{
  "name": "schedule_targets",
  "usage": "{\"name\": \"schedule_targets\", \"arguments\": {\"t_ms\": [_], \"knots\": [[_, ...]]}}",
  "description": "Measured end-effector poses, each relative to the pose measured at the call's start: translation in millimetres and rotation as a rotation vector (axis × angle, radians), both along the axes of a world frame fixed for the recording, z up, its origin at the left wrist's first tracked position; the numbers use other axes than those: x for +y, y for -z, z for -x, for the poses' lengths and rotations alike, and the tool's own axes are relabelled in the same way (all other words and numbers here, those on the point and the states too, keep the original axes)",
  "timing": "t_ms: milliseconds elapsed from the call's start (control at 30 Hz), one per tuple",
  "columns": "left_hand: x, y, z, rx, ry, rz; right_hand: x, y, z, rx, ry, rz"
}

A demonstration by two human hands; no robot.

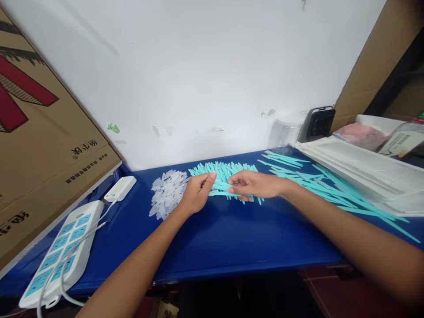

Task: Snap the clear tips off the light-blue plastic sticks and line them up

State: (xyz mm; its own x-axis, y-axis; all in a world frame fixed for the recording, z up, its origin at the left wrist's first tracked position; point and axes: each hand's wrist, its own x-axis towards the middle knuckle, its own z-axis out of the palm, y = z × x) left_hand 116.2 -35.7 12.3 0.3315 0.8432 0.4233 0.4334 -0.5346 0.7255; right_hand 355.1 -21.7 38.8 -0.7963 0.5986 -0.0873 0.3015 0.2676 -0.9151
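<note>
My left hand (198, 192) is closed, its thumb pressed over the ends of a few slim turquoise plastic sticks (221, 186). At their other end my right hand (253, 183) pinches the same sticks between thumb and fingers, so they span the gap between both hands. Just behind lies a heap of similar turquoise sticks (207, 168), partly hidden by my hands. Left of my left hand is a pile of small translucent plastic pieces (168, 191), narrow and pointed like caps. More long turquoise sticks (308, 181) are scattered to the right, behind my right forearm.
A power strip (71, 251) with cables and a white adapter box (120, 189) lie at left, beside a large cardboard box (49, 132). At right are stacked white trays (361, 163), a clear container (286, 134) and a dark device (320, 123). The blue table (238, 245) meets a white wall.
</note>
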Motion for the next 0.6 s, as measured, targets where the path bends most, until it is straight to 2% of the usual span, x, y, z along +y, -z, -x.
{"name": "schedule_targets", "arguments": {"t_ms": [300, 600], "knots": [[3.8, 5.1, 0.8, -0.024, -0.195, -0.062, -4.7, 6.4, 9.2, 0.056, 0.136, -0.097], [2.4, 4.7, -3.2, -0.142, -0.166, 0.011, -16.8, 4.3, 19.8, 0.019, 0.058, -0.134]]}}
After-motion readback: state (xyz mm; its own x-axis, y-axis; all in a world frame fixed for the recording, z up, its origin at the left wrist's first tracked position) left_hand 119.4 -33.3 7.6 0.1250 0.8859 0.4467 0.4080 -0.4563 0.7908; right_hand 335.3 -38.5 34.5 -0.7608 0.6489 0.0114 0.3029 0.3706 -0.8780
